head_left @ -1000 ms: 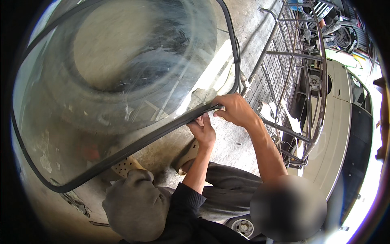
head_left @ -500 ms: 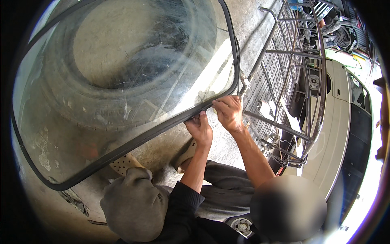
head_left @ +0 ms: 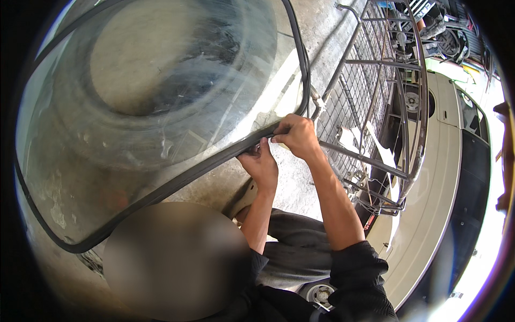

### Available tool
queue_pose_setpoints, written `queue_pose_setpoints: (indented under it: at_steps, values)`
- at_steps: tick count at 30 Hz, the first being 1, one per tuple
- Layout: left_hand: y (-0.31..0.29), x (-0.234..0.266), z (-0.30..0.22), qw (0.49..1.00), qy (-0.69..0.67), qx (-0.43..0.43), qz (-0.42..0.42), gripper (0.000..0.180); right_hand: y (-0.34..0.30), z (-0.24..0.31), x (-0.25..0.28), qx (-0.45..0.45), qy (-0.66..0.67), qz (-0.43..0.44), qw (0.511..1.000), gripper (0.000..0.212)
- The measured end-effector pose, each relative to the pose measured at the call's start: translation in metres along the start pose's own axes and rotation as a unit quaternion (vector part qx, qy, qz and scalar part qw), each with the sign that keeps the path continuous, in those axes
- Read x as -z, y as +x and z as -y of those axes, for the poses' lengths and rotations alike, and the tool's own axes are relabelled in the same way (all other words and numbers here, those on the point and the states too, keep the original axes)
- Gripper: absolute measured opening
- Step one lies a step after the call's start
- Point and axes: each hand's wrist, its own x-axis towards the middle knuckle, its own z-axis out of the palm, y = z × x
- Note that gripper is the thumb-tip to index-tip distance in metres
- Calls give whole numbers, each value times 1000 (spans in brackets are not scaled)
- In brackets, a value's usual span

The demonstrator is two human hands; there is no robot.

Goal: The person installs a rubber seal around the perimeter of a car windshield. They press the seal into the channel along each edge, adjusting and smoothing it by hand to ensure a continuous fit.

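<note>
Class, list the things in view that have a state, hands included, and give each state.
Black rubber trim: around the glass edge
Glass pane: marked, above the tyre
Tyre: lying flat
Right hand: pinching the trim
Left hand: against the trim, grip unclear
Vehicle: wheel fitted

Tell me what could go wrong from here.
The seal could slip or twist near the corner, where the left hand and right hand are at it close together.

The glass might tip or crack if pressed hard, since its near edge reaches past the tire seen through it.

The right hand could knock the metal rack close beside it.
</note>
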Motion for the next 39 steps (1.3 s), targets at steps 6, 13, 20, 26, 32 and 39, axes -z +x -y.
queue_pose_setpoints:
  at_steps: [6, 13, 20, 26, 32, 39]
  values:
    - [-1, -8, -4, 999, -21, 24, -42, 38, -3, -4, -3, 122, -61, 3, 991, 18]
    - [0, -4, 8, 1000, -21, -8, -19, 40, -6, -15, 1, 223, -69, -17, 972, 15]
    - [0, -3, 12, 996, -67, 49, 27, 24, -8, -16, -7, 282, -118, -88, 948, 17]
    - [-4, -8, 9, 998, -29, 58, 21, 26, -9, -15, -7, 208, -60, -108, 970, 15]
    - [-2, -14, 4, 996, 58, 61, -8, 21, -1, -7, 0, 112, -42, -52, 991, 19]
    - [0, -8, 17, 997, 54, 51, 0, 14, 14, 2, 11, 54, -102, 55, 992, 29]
